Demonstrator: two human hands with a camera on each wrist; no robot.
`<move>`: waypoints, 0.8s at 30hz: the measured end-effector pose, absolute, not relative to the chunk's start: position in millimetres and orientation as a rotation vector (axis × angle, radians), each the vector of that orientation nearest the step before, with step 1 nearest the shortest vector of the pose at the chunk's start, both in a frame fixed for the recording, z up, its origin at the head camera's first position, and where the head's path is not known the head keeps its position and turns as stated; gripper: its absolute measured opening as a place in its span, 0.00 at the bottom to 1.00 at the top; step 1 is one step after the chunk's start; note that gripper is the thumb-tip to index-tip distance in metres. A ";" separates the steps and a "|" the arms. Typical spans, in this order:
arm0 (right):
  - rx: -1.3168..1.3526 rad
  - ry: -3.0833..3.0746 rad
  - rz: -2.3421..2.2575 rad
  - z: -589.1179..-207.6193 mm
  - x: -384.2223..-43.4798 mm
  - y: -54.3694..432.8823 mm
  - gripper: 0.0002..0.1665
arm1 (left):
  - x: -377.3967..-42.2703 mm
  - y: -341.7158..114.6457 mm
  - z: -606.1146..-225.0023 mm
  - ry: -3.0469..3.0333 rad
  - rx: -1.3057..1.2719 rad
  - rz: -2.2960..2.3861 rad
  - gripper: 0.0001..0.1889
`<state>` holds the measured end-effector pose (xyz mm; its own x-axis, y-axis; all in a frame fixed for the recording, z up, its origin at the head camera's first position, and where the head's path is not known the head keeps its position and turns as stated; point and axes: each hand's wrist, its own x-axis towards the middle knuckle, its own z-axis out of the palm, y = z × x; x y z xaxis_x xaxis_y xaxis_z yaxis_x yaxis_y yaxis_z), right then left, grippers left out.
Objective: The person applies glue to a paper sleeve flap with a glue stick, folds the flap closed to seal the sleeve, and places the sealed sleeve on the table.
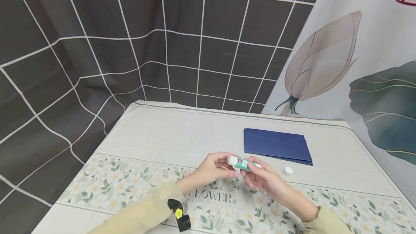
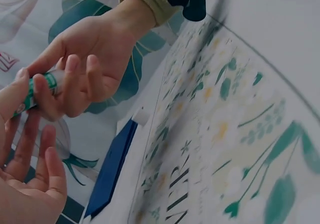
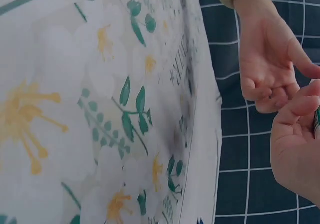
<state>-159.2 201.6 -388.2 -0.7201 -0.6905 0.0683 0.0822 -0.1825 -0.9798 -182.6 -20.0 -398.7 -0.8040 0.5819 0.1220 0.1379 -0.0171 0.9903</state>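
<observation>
A green-and-white glue stick (image 1: 244,164) lies across the fingers of my right hand (image 1: 264,178), which grips it with the thumb on top. Its white end points toward my left hand (image 1: 211,169). That hand is right at this end, its index finger behind it and its thumb lower down, fingers loosely bent and spread. In the left wrist view, my left hand (image 2: 30,184) overlaps the green barrel of the glue stick (image 2: 37,91). Only a sliver of the glue stick (image 3: 317,121) shows past my right hand (image 3: 297,144) in the right wrist view.
A small white cap (image 1: 287,171) stands on the table just right of my right hand. Behind it lies a stack of dark blue sheets (image 1: 276,145). The tablecloth (image 1: 169,129) has a floral band. A dark grid curtain (image 1: 182,53) hangs behind the table.
</observation>
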 end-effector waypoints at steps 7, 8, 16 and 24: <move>-0.625 1.621 -1.943 -387.9 -156.8 194.7 0.12 | -177.6 -18.3 -407.1 1.939 0.652 1.970 0.22; -0.613 1.629 -1.943 -388.1 -156.6 194.6 0.12 | -177.7 -17.6 -408.1 1.967 0.641 1.972 0.21; -0.521 1.740 -1.870 -386.3 -160.2 197.2 0.25 | -178.3 -14.7 -411.4 2.104 0.603 1.973 0.19; -0.254 1.936 -1.849 -384.2 -157.5 196.4 0.17 | -178.1 -14.0 -413.2 2.106 0.631 2.020 0.17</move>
<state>-157.5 196.4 -384.2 -0.8824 -0.4297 -0.1914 0.1715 0.0851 -0.9815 -178.1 -14.0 -413.2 -0.8991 0.4014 0.1744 0.1909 0.0012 0.9816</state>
